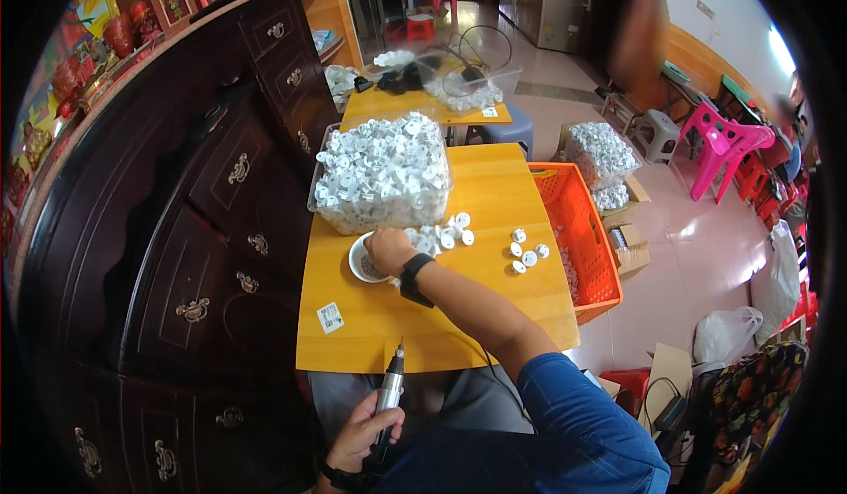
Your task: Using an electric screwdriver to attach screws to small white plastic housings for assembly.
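My left hand is wrapped round a silver-and-black electric screwdriver, whose thin bit points up, below the table's near edge. My right hand reaches across the table into a small white bowl of tiny grey metal pieces, probably screws. Its fingers are curled downward, and their tips are hidden, so what they pinch cannot be made out. Close beside that hand lies a loose pile of white round plastic parts. Behind it stands a clear plastic bin heaped with similar white parts.
Several white parts lie apart on the yellow table, right of my arm. An orange crate stands against the table's right side. Dark wooden drawers line the left. Another table holds a clear tub.
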Demonstrator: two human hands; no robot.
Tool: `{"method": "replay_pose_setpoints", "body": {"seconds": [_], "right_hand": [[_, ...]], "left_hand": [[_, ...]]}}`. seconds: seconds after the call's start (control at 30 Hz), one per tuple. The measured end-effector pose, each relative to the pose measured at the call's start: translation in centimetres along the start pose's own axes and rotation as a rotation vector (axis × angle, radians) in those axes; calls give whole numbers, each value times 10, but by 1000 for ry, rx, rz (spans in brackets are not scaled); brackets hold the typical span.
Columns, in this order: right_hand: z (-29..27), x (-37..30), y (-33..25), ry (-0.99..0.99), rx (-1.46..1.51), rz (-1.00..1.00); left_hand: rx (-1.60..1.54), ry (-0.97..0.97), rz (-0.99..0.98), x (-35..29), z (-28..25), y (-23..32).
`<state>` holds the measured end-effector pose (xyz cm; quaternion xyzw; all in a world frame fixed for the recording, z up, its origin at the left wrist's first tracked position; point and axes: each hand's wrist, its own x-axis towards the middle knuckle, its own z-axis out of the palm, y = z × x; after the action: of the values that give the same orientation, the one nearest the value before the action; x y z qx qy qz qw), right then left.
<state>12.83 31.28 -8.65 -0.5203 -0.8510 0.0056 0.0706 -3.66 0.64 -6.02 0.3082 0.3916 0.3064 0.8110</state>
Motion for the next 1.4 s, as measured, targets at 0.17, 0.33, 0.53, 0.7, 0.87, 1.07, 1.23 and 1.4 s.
{"method": "replay_pose_setpoints", "body": {"seconds": [0.17, 0.33, 0.53, 0.7, 0.87, 1.07, 1.23, 1.4], "right_hand": [[5, -4, -2, 8, -3, -38], [4, -3, -7, -11, 16, -40], [-14, -17, -4, 84, 211, 4], [-23, -56, 6, 340, 1042, 191], [-12, -134, 17, 293, 1673, 333], [18, -188, 10, 175, 1928, 386], [17, -196, -9, 105, 2042, 374], [8, -194, -15, 57, 2069, 271]], "left_hand": [[16, -3, -4, -2, 3, 1], [39, 31, -12, -5, 5, 0], [46, 55, -17, -7, 11, 4], [29, 38, -11, -5, 13, 6], [63, 9, -7, 1, 18, 8], [119, -31, -6, 12, 24, 8], [134, -32, -20, 16, 33, 11], [168, -16, -18, 19, 31, 12]]}}
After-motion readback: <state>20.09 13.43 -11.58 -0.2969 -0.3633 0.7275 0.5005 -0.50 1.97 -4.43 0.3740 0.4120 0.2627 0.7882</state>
